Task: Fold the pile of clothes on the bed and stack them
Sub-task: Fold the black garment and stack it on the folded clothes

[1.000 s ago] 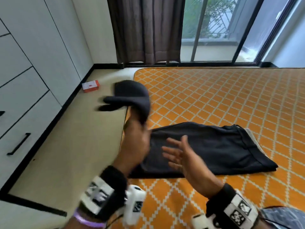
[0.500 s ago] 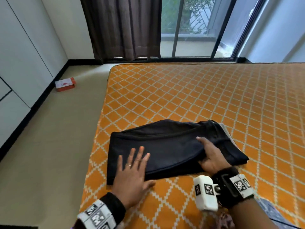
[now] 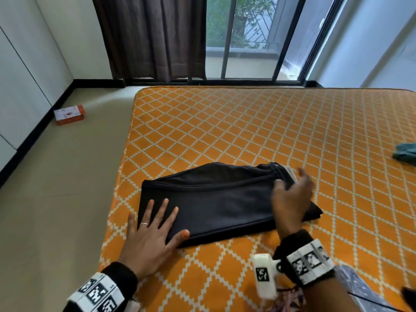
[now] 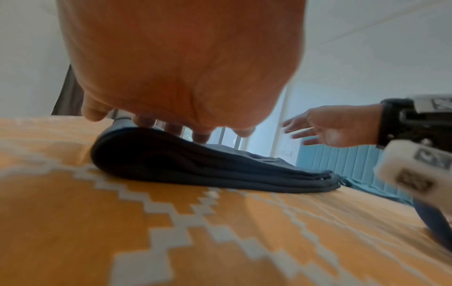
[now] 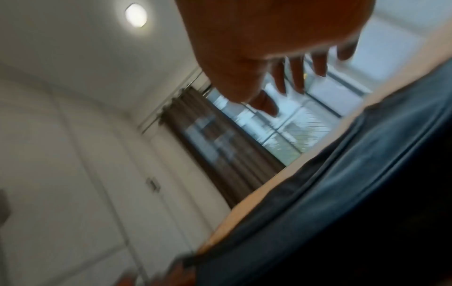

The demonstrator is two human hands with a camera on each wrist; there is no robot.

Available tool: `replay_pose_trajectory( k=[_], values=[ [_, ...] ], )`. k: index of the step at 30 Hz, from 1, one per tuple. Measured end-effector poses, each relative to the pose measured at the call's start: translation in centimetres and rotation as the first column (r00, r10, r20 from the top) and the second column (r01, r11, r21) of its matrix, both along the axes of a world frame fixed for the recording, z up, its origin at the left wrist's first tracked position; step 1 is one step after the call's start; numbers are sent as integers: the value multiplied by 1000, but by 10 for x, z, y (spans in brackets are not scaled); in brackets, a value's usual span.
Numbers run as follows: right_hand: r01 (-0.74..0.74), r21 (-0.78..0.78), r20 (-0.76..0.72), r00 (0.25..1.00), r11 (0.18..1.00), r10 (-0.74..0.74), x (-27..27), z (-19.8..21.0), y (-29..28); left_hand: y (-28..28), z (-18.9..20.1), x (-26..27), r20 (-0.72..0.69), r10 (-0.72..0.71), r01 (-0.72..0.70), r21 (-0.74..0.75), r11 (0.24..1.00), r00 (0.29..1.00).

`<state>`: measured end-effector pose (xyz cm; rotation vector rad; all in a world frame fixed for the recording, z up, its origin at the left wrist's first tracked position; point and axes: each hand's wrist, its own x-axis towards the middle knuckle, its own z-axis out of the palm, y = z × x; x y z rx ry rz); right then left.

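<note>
Right hand [image 3: 290,199] lifted off folded black garment [image 3: 216,201], fingers spread, holding nothing, left hand [image 3: 153,235] flat pressing its corner near bed [image 3: 247,131] edge.

Red-white box [image 3: 69,115] on floor; brown curtain [image 3: 153,37]; possibly wardrobe doors [image 3: 27,70].

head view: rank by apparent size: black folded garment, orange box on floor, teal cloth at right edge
1. black folded garment
2. orange box
3. teal cloth; cut off by the frame edge, so its rank against the box is unsure.
</note>
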<state>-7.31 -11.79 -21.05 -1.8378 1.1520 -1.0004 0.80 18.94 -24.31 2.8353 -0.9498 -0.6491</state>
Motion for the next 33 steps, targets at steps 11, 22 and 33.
replay_pose_trajectory(
  k=[11,22,33],
  values=[
    [-722,259,-814,196,642,548,15,-58,54,7,-13,29,-87,89,-89,11,996,992],
    [-424,114,-849,428,898,310,7,-26,11,20,2,9,-107,534,-530,-391,753,838],
    [-745,407,-96,540,528,836,37,-52,118,12,70,21,-989,-13,-973,-145,180,145]
  ],
)
